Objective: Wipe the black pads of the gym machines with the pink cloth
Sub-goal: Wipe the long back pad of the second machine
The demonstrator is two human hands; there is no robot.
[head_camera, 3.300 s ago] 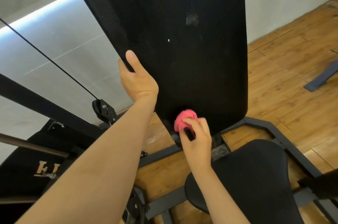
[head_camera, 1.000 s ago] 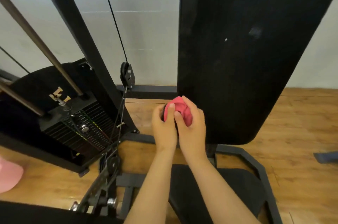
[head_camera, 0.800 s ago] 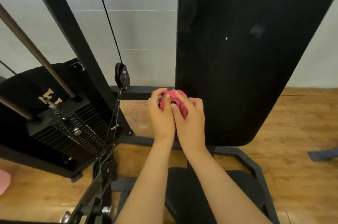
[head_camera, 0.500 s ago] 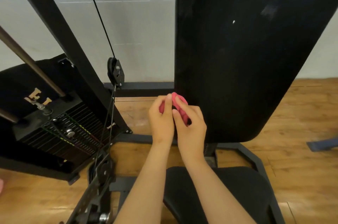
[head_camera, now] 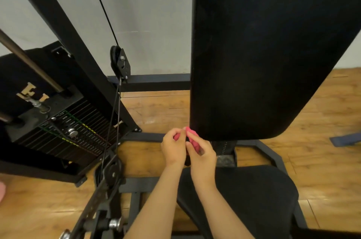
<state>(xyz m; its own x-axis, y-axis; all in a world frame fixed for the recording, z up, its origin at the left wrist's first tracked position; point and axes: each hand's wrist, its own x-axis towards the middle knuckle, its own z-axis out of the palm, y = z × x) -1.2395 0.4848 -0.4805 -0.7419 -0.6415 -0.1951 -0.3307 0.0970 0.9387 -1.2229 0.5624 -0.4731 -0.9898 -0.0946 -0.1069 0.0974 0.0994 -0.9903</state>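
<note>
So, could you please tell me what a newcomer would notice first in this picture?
The tall black back pad fills the upper right. At its lower left corner, the left hand and right hand together hold a bunched pink cloth. A weight stack sits at the left.

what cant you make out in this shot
Hidden: the pink cloth, mostly covered in the head view by the left hand and right hand gripping it; its size and folds cannot be told.
Cut off: the back pad, its top lost past the upper frame edge.
Covered: the seat pad, partly behind both forearms.
Too small: the weight stack labels, unreadable.
Cut off: a pink thing at the left frame edge, unidentifiable.
</note>
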